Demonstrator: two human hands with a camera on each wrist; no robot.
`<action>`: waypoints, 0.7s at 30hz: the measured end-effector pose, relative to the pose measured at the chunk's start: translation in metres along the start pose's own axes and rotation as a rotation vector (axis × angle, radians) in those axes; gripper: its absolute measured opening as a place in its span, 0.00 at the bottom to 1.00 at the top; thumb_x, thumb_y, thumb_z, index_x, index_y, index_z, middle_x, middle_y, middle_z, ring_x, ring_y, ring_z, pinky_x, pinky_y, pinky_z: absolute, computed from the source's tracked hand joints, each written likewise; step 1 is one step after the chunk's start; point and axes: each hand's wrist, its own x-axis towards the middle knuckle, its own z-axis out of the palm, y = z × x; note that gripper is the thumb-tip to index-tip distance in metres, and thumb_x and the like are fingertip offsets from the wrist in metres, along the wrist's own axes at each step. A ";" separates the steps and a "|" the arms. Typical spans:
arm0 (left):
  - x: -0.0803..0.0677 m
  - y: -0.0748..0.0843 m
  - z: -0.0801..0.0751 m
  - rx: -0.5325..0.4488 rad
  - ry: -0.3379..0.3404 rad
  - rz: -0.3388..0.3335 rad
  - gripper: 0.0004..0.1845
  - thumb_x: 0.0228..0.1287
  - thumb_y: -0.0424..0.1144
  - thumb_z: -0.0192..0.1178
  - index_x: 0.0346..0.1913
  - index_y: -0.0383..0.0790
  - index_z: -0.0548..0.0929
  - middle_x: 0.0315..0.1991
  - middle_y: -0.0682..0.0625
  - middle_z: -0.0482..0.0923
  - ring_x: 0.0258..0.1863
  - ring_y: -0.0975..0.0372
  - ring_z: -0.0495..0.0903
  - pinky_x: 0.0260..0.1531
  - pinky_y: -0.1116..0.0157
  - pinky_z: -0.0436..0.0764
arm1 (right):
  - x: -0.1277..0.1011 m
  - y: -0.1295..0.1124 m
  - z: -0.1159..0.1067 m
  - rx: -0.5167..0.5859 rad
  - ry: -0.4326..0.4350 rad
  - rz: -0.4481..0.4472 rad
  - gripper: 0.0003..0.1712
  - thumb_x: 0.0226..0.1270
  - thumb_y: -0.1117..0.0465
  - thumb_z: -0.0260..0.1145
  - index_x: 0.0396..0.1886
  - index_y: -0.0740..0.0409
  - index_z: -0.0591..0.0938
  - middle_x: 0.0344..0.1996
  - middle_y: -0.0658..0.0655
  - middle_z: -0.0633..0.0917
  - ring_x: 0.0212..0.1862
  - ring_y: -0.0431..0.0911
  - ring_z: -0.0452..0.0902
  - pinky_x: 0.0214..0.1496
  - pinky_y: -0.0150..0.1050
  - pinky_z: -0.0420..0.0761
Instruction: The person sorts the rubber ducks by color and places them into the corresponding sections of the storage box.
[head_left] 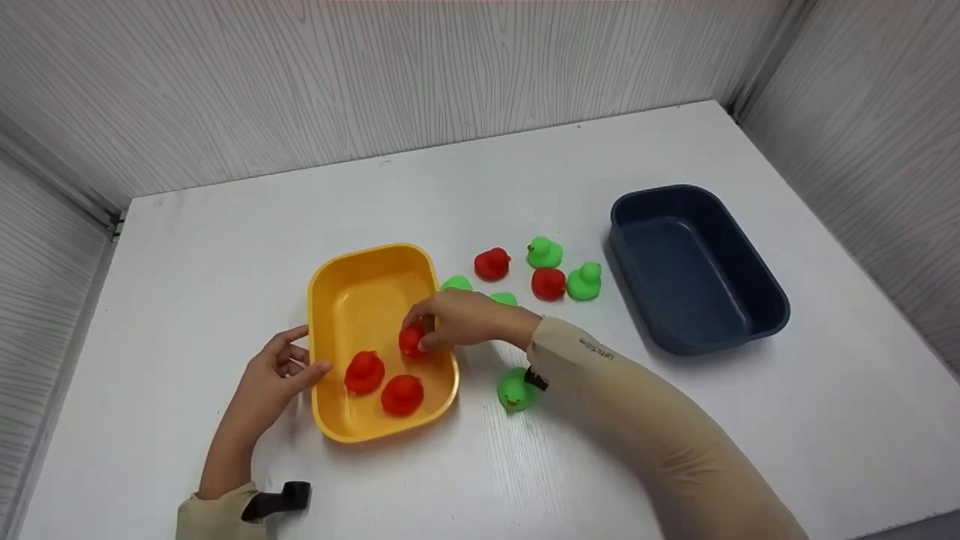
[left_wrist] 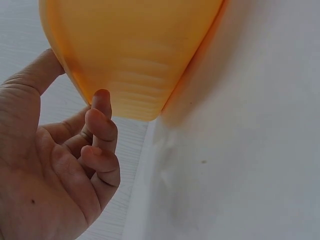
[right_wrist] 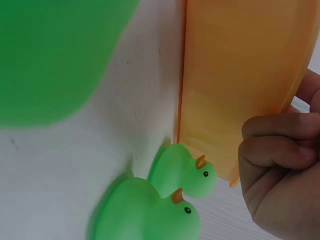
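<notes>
A yellow plastic tub (head_left: pixel 375 300) stands left of centre in the head view. My left hand (head_left: pixel 281 373) holds its left rim, thumb over the edge and fingers loosely bent outside; the left wrist view shows this hand (left_wrist: pixel 65 150) against the tub's wall (left_wrist: pixel 135 50). Inside the tub, my right hand (head_left: pixel 457 319) pinches a red rubber duck (head_left: pixel 410 341) near the right wall. Two more red ducks, one to the left (head_left: pixel 364 373) and one lower (head_left: pixel 402 395), sit on the tub floor. In the right wrist view the right hand (right_wrist: pixel 285 165) shows curled fingers; the held duck is hidden there.
A dark blue tub (head_left: pixel 697 270) stands at the right. Between the tubs lie red ducks (head_left: pixel 492 264) and several green ducks (head_left: pixel 544 253), some partly hidden by the right hand. One green duck (head_left: pixel 514 390) sits beside the right forearm. Walls surround the white table (head_left: pixel 300 217).
</notes>
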 end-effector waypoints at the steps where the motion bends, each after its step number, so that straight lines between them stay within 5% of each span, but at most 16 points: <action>1: 0.000 0.000 0.000 0.000 -0.001 -0.002 0.37 0.62 0.49 0.65 0.70 0.42 0.64 0.42 0.47 0.73 0.33 0.65 0.71 0.30 0.73 0.72 | 0.000 -0.001 0.001 -0.001 -0.004 0.006 0.18 0.66 0.58 0.66 0.56 0.49 0.81 0.42 0.50 0.85 0.42 0.43 0.75 0.46 0.32 0.77; 21: -0.001 -0.002 0.000 -0.019 -0.013 -0.019 0.37 0.62 0.50 0.64 0.70 0.42 0.63 0.43 0.48 0.72 0.33 0.65 0.70 0.29 0.73 0.72 | 0.003 -0.003 0.009 -0.073 -0.025 0.037 0.22 0.68 0.56 0.63 0.61 0.47 0.79 0.48 0.48 0.85 0.44 0.43 0.76 0.55 0.35 0.77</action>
